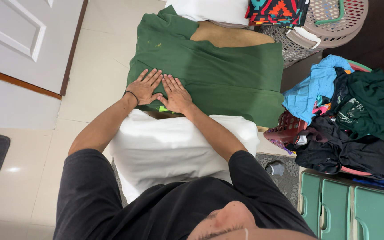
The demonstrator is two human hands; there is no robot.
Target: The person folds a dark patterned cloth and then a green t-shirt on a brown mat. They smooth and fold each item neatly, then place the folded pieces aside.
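A dark green garment (218,73) lies spread flat over a brown surface (227,36). My left hand (143,87), with a black band on the wrist, rests palm down on the garment's near left part. Right beside it, my right hand (176,94) also lies flat on the cloth, and the two hands nearly touch. Neither hand grips anything and the fingers are stretched out. A white cushion-like cloth (174,146) lies between my body and the green garment, under my forearms.
A red basket (285,129) heaped with blue, green and black clothes stands at the right. A pale woven basket (334,26) and a patterned cloth (276,11) sit at the top right. Teal drawers (347,209) are at the bottom right, a white door (18,31) at the top left.
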